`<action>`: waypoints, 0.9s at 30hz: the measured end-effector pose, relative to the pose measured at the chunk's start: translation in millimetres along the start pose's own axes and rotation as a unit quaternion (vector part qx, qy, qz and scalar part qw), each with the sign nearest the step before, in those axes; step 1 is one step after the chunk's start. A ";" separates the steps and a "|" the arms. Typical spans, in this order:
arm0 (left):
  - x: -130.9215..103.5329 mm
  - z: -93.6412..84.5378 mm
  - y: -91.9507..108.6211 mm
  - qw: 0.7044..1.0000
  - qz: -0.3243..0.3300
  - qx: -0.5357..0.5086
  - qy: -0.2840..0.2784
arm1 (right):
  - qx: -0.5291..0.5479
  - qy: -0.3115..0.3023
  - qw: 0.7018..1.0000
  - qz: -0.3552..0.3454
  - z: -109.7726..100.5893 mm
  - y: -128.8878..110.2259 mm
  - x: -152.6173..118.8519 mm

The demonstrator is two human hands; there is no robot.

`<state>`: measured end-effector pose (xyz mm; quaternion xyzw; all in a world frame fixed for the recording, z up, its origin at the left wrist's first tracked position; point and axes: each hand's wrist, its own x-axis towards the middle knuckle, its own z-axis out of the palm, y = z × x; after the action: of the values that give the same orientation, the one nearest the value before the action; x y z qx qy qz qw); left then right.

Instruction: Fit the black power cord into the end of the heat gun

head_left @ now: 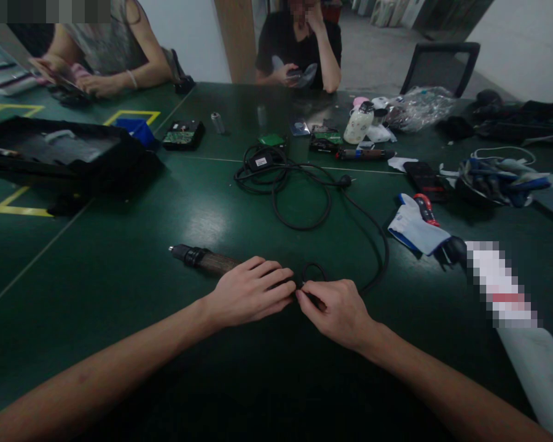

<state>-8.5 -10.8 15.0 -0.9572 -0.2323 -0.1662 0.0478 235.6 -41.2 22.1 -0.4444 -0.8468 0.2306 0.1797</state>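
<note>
An electric screwdriver (pixel 212 261) lies on the green tabletop, its metal tip pointing left. My left hand (pixel 255 291) is closed over its rear half, which the palm and fingers hide. At that rear end, my right hand (pixel 334 307) pinches the end of a black cable (pixel 387 248); the connector itself is hidden by my fingertips. The fingertips of both hands nearly meet. From my right hand the cable makes a small loop, then runs right and back toward a coil with a black adapter (pixel 260 161) and a plug (pixel 345 181).
At left sits a black tray (pixel 105 166) by a blue bin (pixel 136 131). Circuit-board units (pixel 183 134), another screwdriver (pixel 366 154) and a bottle (pixel 359 123) stand farther back. At right are a glove (pixel 417 227) and a phone (pixel 426 181). Two people sit across the table.
</note>
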 end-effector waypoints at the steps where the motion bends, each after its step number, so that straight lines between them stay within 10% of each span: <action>1: -0.1 -0.2 0.0 1.000 0.005 -0.002 -0.004 | -0.001 0.002 1.000 -0.001 0.0 -0.1 -0.1; 27: -0.3 -0.7 -0.3 1.000 0.008 -0.004 -0.005 | -0.002 0.003 1.000 0.000 -0.8 -1.6 0.8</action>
<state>-9.0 -10.8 15.5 -0.9600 -0.2241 -0.1619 0.0446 234.5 -41.1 23.7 -0.4452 -0.8469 0.2276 0.1811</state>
